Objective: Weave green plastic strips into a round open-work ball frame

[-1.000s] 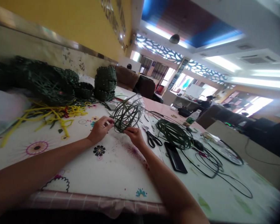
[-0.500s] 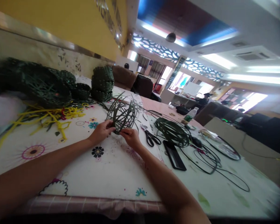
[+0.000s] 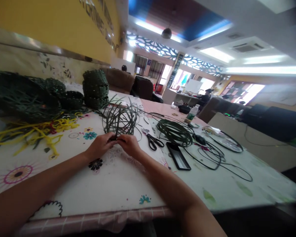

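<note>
"Looking at that cage of dark green strips [image 3: 120, 119], which way is it pointing?"

"Up and away from the person. It's standing mid-surface, just left of the scissors [image 3: 153, 141], its loose ends are fanning toward the ceiling, and its rounded body isn't showing one clear long axis."

"And the hands?"

"Both are grasping it: the left hand [image 3: 104, 144] and right hand [image 3: 128, 144] are meeting at its near lower edge, pinching the strips. The fingers are hiding the exact hold."

"Are you reading any writing?"

"Dark letters are slanting across the yellow wall [image 3: 51, 23], but they're blurring. The pillar [image 3: 174, 72] is carrying lettering too small to make out, and the bottle [image 3: 191, 113] is wearing a green label I'm not managing to read."

"What's covering the surface [image 3: 108, 194]?"

"White flowered cloth, with pale green leaf-print on the right, where a coil of strip [image 3: 175, 131] is lying near a black phone [image 3: 178, 156]. Woven baskets [image 3: 95, 88] are stacking up behind, and ceiling lights [image 3: 217, 55] are glowing over the room."
</note>
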Action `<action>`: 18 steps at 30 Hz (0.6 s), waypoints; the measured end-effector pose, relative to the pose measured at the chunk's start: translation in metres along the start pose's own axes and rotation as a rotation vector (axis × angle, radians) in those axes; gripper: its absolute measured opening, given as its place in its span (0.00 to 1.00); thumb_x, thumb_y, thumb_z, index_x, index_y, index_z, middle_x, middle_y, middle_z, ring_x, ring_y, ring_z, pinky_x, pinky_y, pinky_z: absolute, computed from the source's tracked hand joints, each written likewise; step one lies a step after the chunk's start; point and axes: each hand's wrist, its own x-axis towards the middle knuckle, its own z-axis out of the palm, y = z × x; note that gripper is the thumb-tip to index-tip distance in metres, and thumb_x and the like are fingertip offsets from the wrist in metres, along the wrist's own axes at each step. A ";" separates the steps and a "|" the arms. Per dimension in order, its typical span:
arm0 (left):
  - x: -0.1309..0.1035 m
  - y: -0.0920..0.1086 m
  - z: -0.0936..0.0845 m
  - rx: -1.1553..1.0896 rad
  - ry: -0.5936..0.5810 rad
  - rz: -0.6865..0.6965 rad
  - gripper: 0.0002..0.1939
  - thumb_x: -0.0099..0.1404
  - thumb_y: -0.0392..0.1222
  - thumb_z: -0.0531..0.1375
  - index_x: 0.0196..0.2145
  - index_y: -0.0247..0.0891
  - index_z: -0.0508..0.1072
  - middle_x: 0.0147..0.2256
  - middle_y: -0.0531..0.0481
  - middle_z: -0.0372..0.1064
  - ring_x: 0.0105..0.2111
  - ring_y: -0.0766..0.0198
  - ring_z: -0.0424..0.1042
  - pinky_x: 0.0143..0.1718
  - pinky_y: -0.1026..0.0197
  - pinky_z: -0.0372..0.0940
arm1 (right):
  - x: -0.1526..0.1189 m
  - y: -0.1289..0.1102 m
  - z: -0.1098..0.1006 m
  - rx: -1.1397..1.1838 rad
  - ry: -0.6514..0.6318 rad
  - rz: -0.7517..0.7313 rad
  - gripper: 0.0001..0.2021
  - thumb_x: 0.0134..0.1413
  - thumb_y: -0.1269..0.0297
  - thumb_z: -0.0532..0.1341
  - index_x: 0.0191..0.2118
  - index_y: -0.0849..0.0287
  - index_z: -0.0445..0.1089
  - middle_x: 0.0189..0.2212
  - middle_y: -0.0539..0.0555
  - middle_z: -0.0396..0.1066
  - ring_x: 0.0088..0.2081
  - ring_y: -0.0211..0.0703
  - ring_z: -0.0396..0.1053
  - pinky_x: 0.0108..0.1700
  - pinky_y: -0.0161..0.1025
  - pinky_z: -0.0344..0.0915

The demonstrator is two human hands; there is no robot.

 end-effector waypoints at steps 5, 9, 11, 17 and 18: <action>0.002 -0.002 -0.007 -0.105 0.008 -0.048 0.10 0.63 0.49 0.60 0.32 0.40 0.72 0.27 0.54 0.72 0.26 0.63 0.71 0.31 0.64 0.63 | 0.001 0.004 -0.009 0.133 0.043 -0.110 0.07 0.63 0.69 0.54 0.36 0.59 0.70 0.28 0.49 0.71 0.30 0.36 0.68 0.36 0.30 0.61; 0.001 -0.002 -0.007 0.033 0.113 -0.033 0.12 0.64 0.49 0.58 0.27 0.40 0.71 0.26 0.54 0.70 0.27 0.63 0.69 0.32 0.63 0.59 | 0.001 0.005 -0.017 -0.170 0.066 -0.287 0.09 0.66 0.65 0.54 0.41 0.60 0.70 0.40 0.57 0.71 0.39 0.39 0.68 0.39 0.33 0.61; 0.000 -0.002 -0.008 0.098 0.140 -0.039 0.13 0.64 0.49 0.57 0.26 0.40 0.69 0.25 0.53 0.69 0.27 0.63 0.67 0.32 0.63 0.58 | 0.001 0.008 -0.022 -0.376 0.055 -0.339 0.10 0.67 0.63 0.53 0.40 0.59 0.71 0.42 0.57 0.70 0.39 0.40 0.66 0.39 0.35 0.59; 0.001 -0.002 -0.008 0.215 0.179 -0.133 0.14 0.64 0.50 0.55 0.25 0.39 0.65 0.25 0.52 0.66 0.26 0.62 0.65 0.30 0.62 0.53 | 0.001 0.004 -0.023 -0.596 0.246 -0.365 0.12 0.67 0.70 0.52 0.39 0.57 0.72 0.42 0.57 0.70 0.47 0.47 0.62 0.50 0.43 0.56; 0.001 -0.002 -0.008 0.225 0.197 -0.164 0.14 0.64 0.50 0.55 0.25 0.39 0.64 0.24 0.52 0.65 0.26 0.62 0.64 0.30 0.61 0.52 | 0.000 0.000 -0.020 -0.569 0.267 -0.357 0.12 0.67 0.71 0.52 0.40 0.57 0.72 0.43 0.58 0.70 0.48 0.48 0.61 0.51 0.44 0.56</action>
